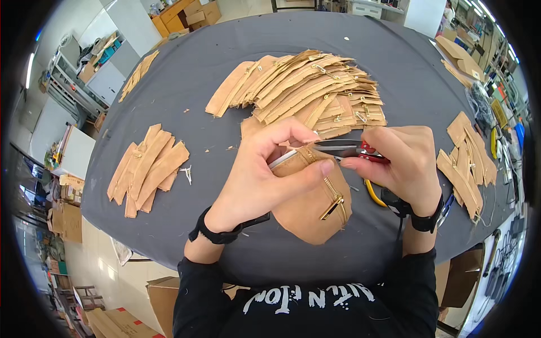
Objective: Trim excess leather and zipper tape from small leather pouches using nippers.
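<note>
Between thumb and fingers, my left hand [265, 172] pinches the upper edge of a rounded tan leather-like piece [301, 211]. A brass zipper [330, 187] runs down that piece, its long gold pull [331, 207] lying near the lower right edge. Wrapped around the red handles of small scissors or snips [338, 149], my right hand [403, 160] points their dark blades left, at the piece's top edge by the zipper end. My left fingers partly hide where the blades meet the material. Yellow-handled pliers [374, 193] lie beneath my right hand.
A large fanned stack of tan zippered pieces [304, 84] lies beyond my hands on the dark-covered table [186, 73]. Tan strips form a left pile [149, 169] and a right pile [466, 160]. A white scrap [187, 174] sits beside the left pile. Assorted tools line the right edge.
</note>
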`<state>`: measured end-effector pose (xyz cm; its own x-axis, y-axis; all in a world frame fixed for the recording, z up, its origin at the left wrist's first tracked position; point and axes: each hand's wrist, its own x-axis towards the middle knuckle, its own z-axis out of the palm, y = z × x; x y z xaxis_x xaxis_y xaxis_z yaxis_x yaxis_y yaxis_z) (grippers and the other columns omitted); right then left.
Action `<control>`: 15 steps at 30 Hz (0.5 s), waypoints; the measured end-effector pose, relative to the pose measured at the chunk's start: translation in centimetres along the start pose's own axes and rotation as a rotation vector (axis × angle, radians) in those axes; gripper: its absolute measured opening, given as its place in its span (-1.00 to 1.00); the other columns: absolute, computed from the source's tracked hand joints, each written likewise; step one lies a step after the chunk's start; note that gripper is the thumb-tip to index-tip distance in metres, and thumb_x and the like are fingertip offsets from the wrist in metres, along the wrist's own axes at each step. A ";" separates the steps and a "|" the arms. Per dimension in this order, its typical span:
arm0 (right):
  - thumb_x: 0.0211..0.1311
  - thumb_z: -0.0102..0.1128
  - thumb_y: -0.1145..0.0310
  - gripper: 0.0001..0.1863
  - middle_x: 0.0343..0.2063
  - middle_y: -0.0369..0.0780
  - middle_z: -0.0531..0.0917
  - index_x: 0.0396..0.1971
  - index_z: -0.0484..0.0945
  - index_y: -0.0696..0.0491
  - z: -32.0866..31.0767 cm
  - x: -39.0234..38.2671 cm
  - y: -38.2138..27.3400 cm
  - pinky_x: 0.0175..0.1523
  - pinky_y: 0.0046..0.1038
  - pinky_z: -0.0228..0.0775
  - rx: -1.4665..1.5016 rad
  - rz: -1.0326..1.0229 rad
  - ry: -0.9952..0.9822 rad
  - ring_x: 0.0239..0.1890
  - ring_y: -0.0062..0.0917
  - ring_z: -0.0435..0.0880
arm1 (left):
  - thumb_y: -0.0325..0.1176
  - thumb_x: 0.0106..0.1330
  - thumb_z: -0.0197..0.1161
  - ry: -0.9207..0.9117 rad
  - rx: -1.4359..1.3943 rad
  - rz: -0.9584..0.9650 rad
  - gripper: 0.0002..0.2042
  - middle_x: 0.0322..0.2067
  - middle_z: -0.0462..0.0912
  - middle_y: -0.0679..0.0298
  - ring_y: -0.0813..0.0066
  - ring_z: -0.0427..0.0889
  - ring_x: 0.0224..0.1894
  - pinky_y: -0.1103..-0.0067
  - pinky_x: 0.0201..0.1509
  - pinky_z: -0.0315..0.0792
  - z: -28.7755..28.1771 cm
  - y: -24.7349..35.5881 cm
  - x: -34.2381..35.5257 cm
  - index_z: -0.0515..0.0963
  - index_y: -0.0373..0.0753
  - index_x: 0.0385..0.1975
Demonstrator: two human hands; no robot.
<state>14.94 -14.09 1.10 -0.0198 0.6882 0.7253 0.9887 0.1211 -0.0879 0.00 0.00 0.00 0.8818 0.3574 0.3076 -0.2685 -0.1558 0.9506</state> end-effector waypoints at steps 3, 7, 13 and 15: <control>-0.15 0.33 0.23 -0.69 -0.81 -0.33 0.42 -0.68 0.35 0.03 0.0 0.0 0.0 -0.71 -0.56 0.14 -0.010 0.019 -0.001 -0.79 -0.53 0.40 | -0.56 0.00 0.26 -0.011 -0.040 -0.020 -0.83 -0.45 0.49 0.38 0.69 0.47 -0.36 0.73 -0.26 0.33 0.0 0.3 0.0 0.43 -0.28 -0.42; -0.19 0.35 0.22 -0.68 -0.84 -0.33 0.40 -0.70 0.35 0.03 -0.4 0.3 -0.2 -0.71 -0.56 0.14 -0.113 0.122 0.034 -0.81 -0.51 0.38 | -0.57 -0.02 0.26 -0.031 0.087 0.040 -0.82 -0.47 0.49 0.40 0.71 0.46 -0.35 0.73 -0.27 0.33 -0.1 0.6 0.0 0.43 -0.28 -0.42; -0.22 0.35 0.19 -0.65 -0.85 -0.34 0.39 -0.71 0.33 0.02 -0.3 0.1 -0.9 -0.72 -0.55 0.13 -0.014 0.025 -0.057 -0.82 -0.52 0.37 | -0.58 -0.06 0.24 0.028 0.140 -0.074 -0.80 -0.46 0.47 0.43 0.75 0.44 -0.35 0.76 -0.24 0.32 -0.3 0.7 0.1 0.40 -0.27 -0.43; -0.21 0.35 0.18 -0.64 -0.86 -0.35 0.37 -0.73 0.31 0.01 0.0 0.1 -1.0 -0.72 -0.54 0.12 -0.012 0.048 -0.089 -0.82 -0.53 0.38 | -0.58 -0.07 0.23 0.030 0.191 -0.092 -0.80 -0.46 0.47 0.43 0.76 0.43 -0.35 0.76 -0.22 0.31 -0.4 0.6 0.1 0.39 -0.27 -0.44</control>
<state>13.98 -14.19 1.24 0.0153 0.7541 0.6566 0.9905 0.0784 -0.1131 -0.23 0.32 0.58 0.8867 0.4047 0.2235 -0.1064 -0.2919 0.9505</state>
